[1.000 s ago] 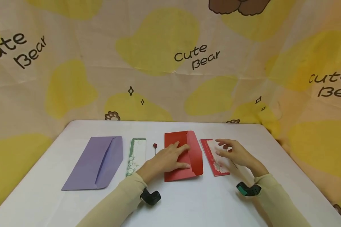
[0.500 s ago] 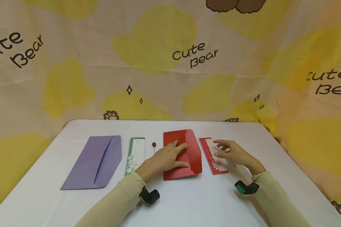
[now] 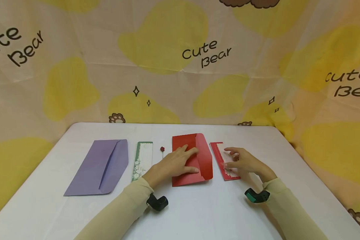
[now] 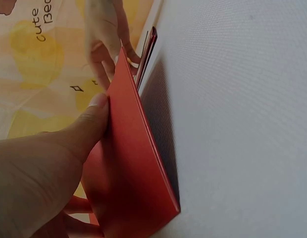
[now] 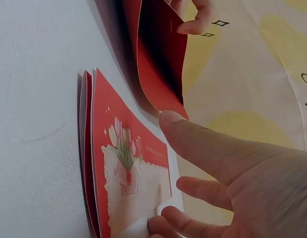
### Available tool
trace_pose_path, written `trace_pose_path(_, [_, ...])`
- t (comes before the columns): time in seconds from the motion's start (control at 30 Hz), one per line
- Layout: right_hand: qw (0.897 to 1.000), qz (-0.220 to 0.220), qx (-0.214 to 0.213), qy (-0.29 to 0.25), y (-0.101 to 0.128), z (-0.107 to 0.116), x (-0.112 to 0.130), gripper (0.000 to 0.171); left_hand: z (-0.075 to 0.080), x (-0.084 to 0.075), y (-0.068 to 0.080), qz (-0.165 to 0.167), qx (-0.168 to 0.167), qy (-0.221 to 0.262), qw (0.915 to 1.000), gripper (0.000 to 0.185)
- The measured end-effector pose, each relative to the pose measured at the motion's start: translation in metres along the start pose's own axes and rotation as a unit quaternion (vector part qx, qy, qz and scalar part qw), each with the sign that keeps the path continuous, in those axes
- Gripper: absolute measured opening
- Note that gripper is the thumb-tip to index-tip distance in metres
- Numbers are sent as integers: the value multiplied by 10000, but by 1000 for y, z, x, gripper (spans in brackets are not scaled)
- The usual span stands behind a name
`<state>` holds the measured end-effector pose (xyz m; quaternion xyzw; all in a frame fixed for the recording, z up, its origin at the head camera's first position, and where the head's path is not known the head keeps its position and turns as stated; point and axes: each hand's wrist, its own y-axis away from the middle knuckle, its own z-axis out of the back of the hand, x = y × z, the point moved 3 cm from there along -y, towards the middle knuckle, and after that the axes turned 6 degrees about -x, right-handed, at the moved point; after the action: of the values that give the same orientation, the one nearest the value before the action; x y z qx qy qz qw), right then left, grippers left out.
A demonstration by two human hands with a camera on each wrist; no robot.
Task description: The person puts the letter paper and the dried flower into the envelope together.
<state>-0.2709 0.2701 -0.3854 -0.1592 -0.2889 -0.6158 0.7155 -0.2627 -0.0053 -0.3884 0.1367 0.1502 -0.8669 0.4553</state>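
A red envelope (image 3: 204, 161) lies at the middle of the white table (image 3: 198, 213), its flap open to the right. My left hand (image 3: 177, 162) rests flat on it with straight fingers; in the left wrist view the thumb (image 4: 89, 124) presses the envelope (image 4: 138, 183) at its edge. Just right of it lies a red greeting card (image 3: 217, 152) with a white flower panel. My right hand (image 3: 243, 163) rests on that card. In the right wrist view its fingertips touch the card (image 5: 119, 168) and the thumb (image 5: 193, 139) points toward the envelope flap (image 5: 158, 59).
A purple envelope (image 3: 100, 166) lies at the left with its flap open. Beside it are a green card (image 3: 143, 160) and a thin pin with a red head (image 3: 162, 150). A yellow "Cute Bear" cloth (image 3: 180, 66) hangs behind the table.
My right hand has come down and a little left onto the red card. My left hand has stayed on the red envelope.
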Motion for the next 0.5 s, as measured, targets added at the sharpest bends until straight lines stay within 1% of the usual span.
trace_pose_path(0.3, [9994,-283,-150,163,-3,-6,2,79,-1,2,-1,28,30,-9,10000,68])
trace_pose_path(0.5, [9989,-376,-254,135,-4,-11,3,84,0,1,-1,14,58,-24,10000,69])
